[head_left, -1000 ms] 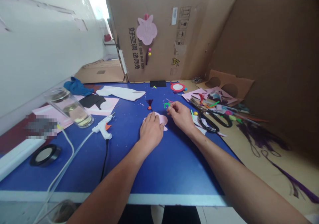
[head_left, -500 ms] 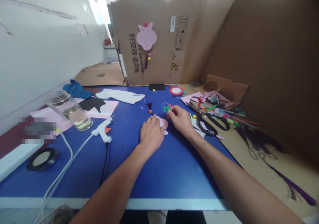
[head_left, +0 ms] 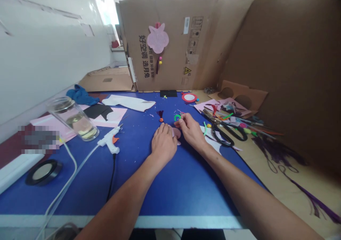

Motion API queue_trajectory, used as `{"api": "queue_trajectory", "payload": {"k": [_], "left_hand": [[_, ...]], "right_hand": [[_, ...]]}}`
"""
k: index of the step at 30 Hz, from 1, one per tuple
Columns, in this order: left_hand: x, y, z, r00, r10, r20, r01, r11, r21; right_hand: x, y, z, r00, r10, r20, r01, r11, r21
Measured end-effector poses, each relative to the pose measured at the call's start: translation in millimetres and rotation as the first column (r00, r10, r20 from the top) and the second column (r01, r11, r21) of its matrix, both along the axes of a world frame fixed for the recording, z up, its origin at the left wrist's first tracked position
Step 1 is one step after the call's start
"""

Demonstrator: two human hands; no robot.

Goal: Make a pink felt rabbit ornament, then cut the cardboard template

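Observation:
My left hand (head_left: 164, 142) lies flat over a pink paper cutout (head_left: 176, 133), its fingers stretched forward and pressed on it. Most of the cutout is hidden under that hand; the rounded right edge shows. Just to the right, my right hand (head_left: 191, 128) pinches a bright green curled pipe cleaner (head_left: 177, 118) between thumb and fingers, slightly beyond the cutout. Ahead of my left fingertips rests an orange bead (head_left: 161, 120) with a dark purple tassel (head_left: 160, 113). A second green strip (head_left: 205, 128) and a yellow bead (head_left: 209, 125) lie beside my right hand.
A white glue gun (head_left: 109, 139), a water jar (head_left: 76, 121) and black tape (head_left: 44, 171) stand on the left. Black-handled scissors (head_left: 223, 136) and paper scraps lie right. Cardboard (head_left: 202, 55) walls the back, with a pink flower-shaped cutout (head_left: 158, 39) hanging on it.
The green pipe cleaner's curl looks rounder and sits slightly further left in the pinch of my right hand. My left hand stays on the pink cutout.

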State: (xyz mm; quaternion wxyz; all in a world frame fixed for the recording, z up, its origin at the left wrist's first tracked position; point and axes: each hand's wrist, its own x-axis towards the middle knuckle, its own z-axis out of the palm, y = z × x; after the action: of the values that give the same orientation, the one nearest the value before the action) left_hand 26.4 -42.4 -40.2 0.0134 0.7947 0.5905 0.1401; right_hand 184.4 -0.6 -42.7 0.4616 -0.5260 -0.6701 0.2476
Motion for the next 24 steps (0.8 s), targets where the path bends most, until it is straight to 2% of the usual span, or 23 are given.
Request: {"api": "queue_trajectory", "payload": {"k": [5, 10, 24], "left_hand": [[-0.9, -0.1, -3.6, 1.000, 0.008, 0.029, -0.007, 1.000, -0.022], [-1.0, 1.8, 0.2, 0.999, 0.010, 0.030, -0.008, 0.998, -0.055], [-1.3, 0.5, 1.5, 1.000, -0.016, -0.006, 0.016, 0.999, -0.031]], "right_hand": [[0.5, 0.0, -0.2, 1.000, -0.017, 0.012, 0.017, 1.000, -0.009], [1.4, 1.1, -1.1, 1.000, -0.017, -0.012, 0.017, 1.000, 0.004], [4.4, 2.5, -0.2, 1.000, -0.003, -0.024, 0.003, 1.000, 0.015]]}}
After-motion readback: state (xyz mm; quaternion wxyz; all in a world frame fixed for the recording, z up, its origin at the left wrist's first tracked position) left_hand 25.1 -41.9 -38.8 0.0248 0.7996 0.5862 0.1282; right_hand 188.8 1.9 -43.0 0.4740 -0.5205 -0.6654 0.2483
